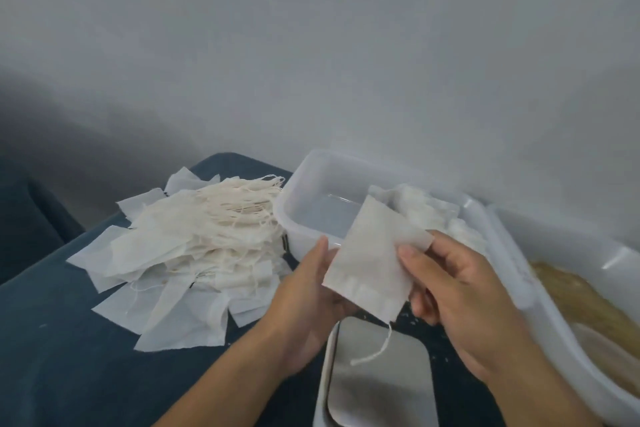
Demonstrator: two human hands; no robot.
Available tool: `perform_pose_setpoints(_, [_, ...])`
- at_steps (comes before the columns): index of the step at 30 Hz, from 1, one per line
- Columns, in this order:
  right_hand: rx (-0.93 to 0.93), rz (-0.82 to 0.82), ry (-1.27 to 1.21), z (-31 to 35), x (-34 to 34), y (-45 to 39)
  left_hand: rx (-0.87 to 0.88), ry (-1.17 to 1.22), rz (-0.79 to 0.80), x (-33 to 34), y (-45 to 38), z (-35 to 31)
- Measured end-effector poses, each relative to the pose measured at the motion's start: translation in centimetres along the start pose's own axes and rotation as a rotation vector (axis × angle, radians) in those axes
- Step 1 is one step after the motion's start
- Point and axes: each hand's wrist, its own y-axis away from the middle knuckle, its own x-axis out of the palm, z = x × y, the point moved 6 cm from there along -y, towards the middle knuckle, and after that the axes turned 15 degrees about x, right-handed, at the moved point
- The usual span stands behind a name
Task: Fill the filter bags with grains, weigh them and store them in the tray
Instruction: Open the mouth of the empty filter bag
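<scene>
Holding an empty filter bag (pixel 372 260) above the scale (pixel 381 381), the left hand (pixel 308 308) is supporting it from behind while the right hand (pixel 460 291) is pinching its edge; the mouth should probably be spread wide before scooping grains (pixel 581 302).

My left hand (pixel 311 302) and my right hand (pixel 460 302) are both bare: no gloves, no rings, no watch or band at either wrist. My forearms are uncovered all the way down to where they leave the bottom of the view, so no sleeve or cuff shows on either side. My nails look short and plain, as far as I can tell through the soft blur, with the thumbnail of my right hand the clearest of them. I see no marks, tape or plasters on my fingers.
</scene>
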Motion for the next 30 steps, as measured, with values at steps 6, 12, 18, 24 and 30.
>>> perform_pose_setpoints(6, [0.132, -0.058, -0.050, -5.6, -2.8, 1.0, -0.008, -0.146, 0.255, 1.5, 0.9, 1.3])
perform_pose_setpoints(12, [-0.049, -0.369, 0.221, -6.7, -5.2, 2.1, -0.009, -0.348, -0.001, 0.0, 1.2, 2.2])
perform_pose_setpoints(18, [-0.563, -0.374, 0.794, -5.6, -1.0, 4.9, 0.009, -0.360, -0.112, -0.2, 1.4, 1.9])
perform_pose_setpoints(24, [-0.628, -0.393, 0.785, -5.7, 0.2, 4.6, -0.012, -0.343, -0.035, 0.6, 1.8, 2.1])
perform_pose_setpoints(30, [-0.271, -0.337, 0.377, -6.7, -1.6, 3.5, 0.016, -0.241, -0.045, 1.4, 1.7, 1.6])
